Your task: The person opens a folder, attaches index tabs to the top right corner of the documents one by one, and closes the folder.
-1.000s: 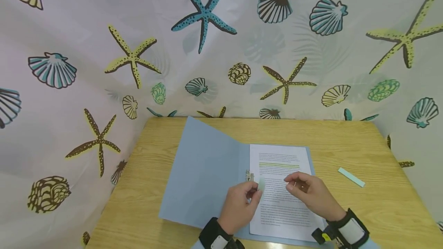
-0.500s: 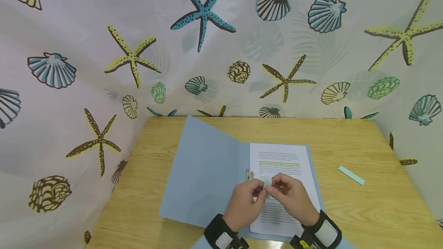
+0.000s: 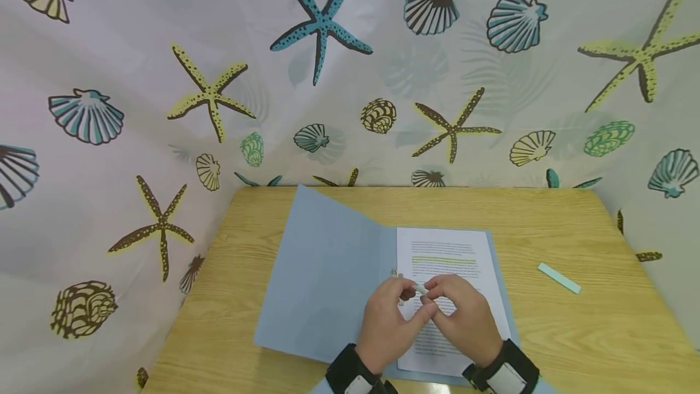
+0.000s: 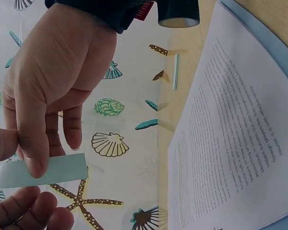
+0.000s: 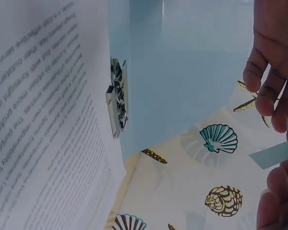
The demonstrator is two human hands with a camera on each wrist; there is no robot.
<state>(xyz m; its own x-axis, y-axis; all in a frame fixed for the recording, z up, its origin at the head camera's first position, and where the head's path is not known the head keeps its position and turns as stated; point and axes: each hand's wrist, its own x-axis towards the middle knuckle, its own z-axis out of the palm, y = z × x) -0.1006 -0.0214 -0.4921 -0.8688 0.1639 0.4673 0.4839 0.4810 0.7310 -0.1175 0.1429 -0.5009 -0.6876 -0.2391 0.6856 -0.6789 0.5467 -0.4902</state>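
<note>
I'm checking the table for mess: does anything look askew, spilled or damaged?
I see no spill or damage. Only the loose pale strip seems askew: it lies slantwise on the table, right of the open folder, away from the other strip held in the fingers.

Held strip [image 3: 420, 289] part-hidden, clip [image 3: 395, 273] too (head view)

The wood-grained table [image 3: 601, 339] carried an open light-blue folder [image 3: 322, 278] and, right of the folder, apart from it, a pale green strip [image 3: 559, 278] lying aslant
</note>
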